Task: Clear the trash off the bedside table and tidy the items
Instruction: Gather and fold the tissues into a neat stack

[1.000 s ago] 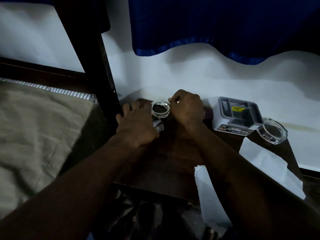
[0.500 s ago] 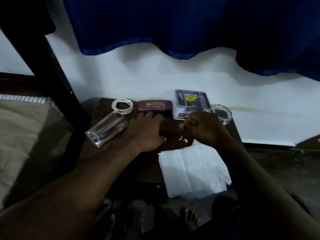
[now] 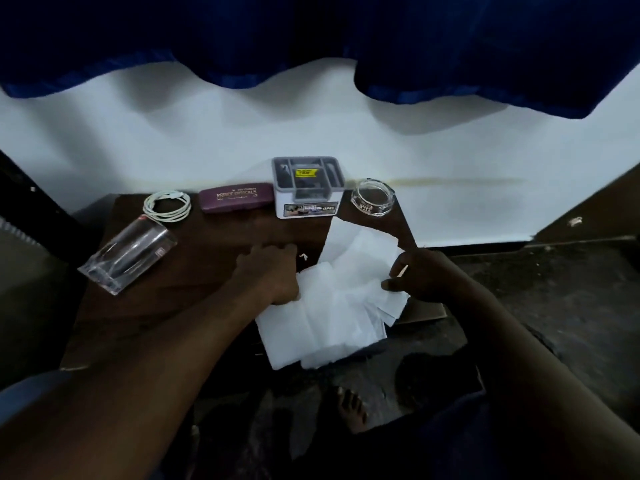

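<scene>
The white paper hides the bench's near right corner; the left hand's fingertips are unseen; the scrap beside it is too small to identify.

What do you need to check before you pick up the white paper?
1. Right hand gripping the paper: ok, it pinches the right edge.
2. Left hand gripping too: cannot tell; it rests at the paper's left edge, fingers hidden.
3. Paper fully on the table: not ok, it hangs over the front edge.
4. Scraps gathered: not ok, small white bits lie on the table beside the left hand.
5. Glass upright: not ok, it lies on its side near the left edge.
6. Cable tidy: ok, coiled at the back.
</scene>
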A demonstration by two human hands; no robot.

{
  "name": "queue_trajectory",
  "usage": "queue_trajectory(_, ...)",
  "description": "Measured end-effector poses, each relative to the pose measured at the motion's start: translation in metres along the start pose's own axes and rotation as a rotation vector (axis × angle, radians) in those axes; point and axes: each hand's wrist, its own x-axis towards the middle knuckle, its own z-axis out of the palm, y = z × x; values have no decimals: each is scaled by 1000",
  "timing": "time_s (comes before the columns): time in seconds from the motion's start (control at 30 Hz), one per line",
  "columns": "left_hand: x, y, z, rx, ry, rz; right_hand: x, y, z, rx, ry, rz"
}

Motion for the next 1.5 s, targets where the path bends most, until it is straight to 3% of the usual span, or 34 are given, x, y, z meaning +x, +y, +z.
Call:
queue_trajectory(0.33,13,-1,-15,-163,-117,-5,27,-21,0,5,-243,2)
queue_trajectory(0.83,23,1,-13,-625,-98,24,40,-25,7,96,-288,-18)
queue_trajectory(0.97,24,9,3,-413,-26,24,44,-30,16,35,-278,-27)
queue_trajectory(1.07,22,11,10,-202,72,23,55,-34,31,-182,-198,-96)
queue_trajectory(1.17,21,13,16,-88,40,26,63,-38,40,-280,-132,-122)
queue_trajectory(1.4,21,16,11,-101,-76,56,67,-44,34,-258,-191,-109)
queue_trajectory(1.5,20,11,-6,-168,-160,94,61,-45,23,-51,-257,-31)
